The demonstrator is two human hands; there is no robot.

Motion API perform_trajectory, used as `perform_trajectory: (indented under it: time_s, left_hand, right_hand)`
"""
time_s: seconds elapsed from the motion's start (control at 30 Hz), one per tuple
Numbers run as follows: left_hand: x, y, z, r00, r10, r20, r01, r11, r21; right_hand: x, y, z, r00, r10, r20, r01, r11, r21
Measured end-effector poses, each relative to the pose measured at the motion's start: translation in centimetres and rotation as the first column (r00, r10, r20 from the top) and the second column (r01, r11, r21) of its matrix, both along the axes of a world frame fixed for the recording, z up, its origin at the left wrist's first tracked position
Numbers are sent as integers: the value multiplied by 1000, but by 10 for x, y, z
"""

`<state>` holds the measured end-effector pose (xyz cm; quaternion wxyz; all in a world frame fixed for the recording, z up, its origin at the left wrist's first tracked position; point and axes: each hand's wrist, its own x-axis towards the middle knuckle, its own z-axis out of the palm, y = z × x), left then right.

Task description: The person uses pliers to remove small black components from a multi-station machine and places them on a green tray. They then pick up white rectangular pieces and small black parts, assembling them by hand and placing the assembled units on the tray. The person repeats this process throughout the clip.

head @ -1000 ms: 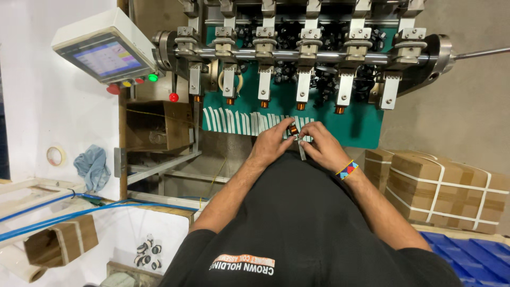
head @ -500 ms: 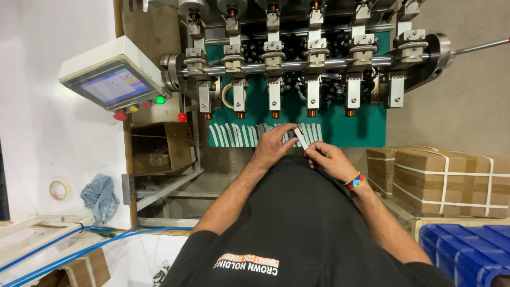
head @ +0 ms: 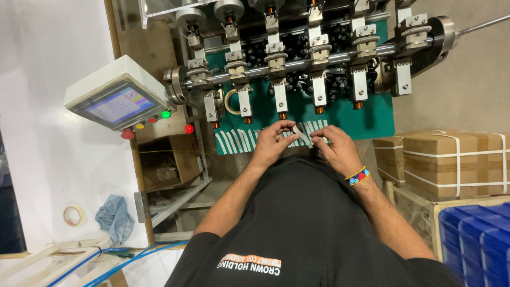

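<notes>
My left hand (head: 274, 139) and my right hand (head: 333, 147) meet in front of my chest over the green work surface (head: 377, 114) of a winding machine. Both pinch a small white strip (head: 303, 134) between their fingertips, the left at its upper end, the right at its lower end. A row of similar white strips (head: 236, 141) lies along the front edge of the green surface. Above them hangs a row of several spindle heads (head: 280, 85) with copper-coloured tips. A beaded bracelet (head: 357, 176) sits on my right wrist.
A tilted control panel with a touchscreen (head: 116, 100) and red, yellow and green buttons stands at the left. Strapped cardboard boxes (head: 457, 159) and blue crates (head: 475, 236) are at the right. A blue rag (head: 114, 218), a tape roll (head: 73, 215) and blue hoses (head: 127, 255) lie lower left.
The view has tilted down so the machine sits lower in frame. My hands stayed together over the strips and now hold one white strip lifted between them.
</notes>
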<state>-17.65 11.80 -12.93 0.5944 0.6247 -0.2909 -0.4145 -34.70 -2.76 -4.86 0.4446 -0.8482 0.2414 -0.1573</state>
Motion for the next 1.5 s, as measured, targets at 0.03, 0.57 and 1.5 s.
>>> perform_trajectory:
  time_s: [0.03,0.57,1.5]
  left_hand:
    - [0,-1,0,998,-12,-65,10,999,-37]
    - [-19,-23,-6,803,-300,-515,279,953,-120]
    - [-95,-189,46,976,201,89,-211,970,123]
  right_hand:
    - [1,0,1,999,3,-40,-3,1000,-7]
    - [-10,-18,-13,999,-34,28,41,942,-333]
    - [-65,-164,-110,938,-63,-342,18,991,-131]
